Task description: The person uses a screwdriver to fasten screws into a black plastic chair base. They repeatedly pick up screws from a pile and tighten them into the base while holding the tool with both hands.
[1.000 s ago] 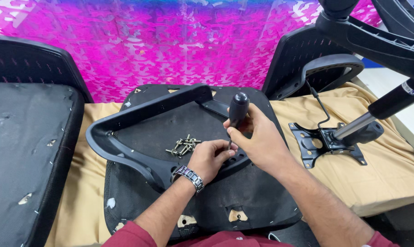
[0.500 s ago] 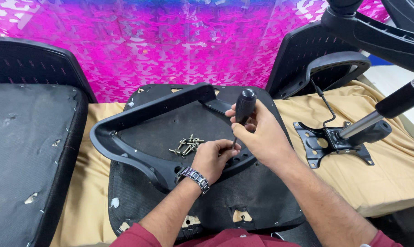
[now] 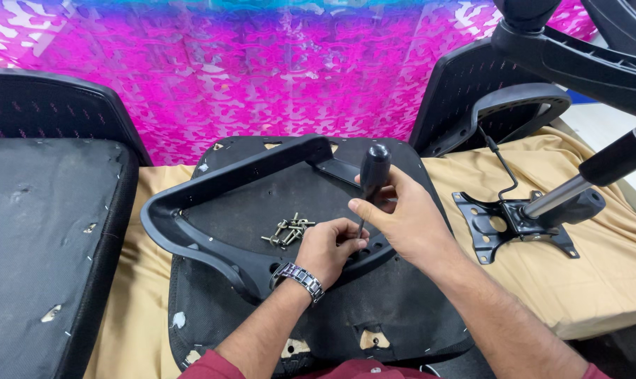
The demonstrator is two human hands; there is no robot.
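Note:
An upturned black chair seat (image 3: 276,203) lies in front of me with a black armrest frame (image 3: 191,203) resting on it. My right hand (image 3: 402,217) grips a black-handled screwdriver (image 3: 372,172), held upright with its tip down at the frame's near bar. My left hand (image 3: 332,249), with a metal watch on its wrist, pinches around the screwdriver's tip, where a screw is hidden by the fingers. A small heap of screws (image 3: 288,230) lies on the seat just left of my left hand.
Another black seat cushion (image 3: 44,245) lies at the left. A chair mechanism plate with gas cylinder (image 3: 535,214) rests on the tan cloth (image 3: 599,274) at right. A black chair back (image 3: 465,105) stands behind it. A pink patterned wall (image 3: 261,70) is at the back.
The right hand and screwdriver shifted slightly, staying upright over the frame. My left hand stays at the tip. The view has moved a little.

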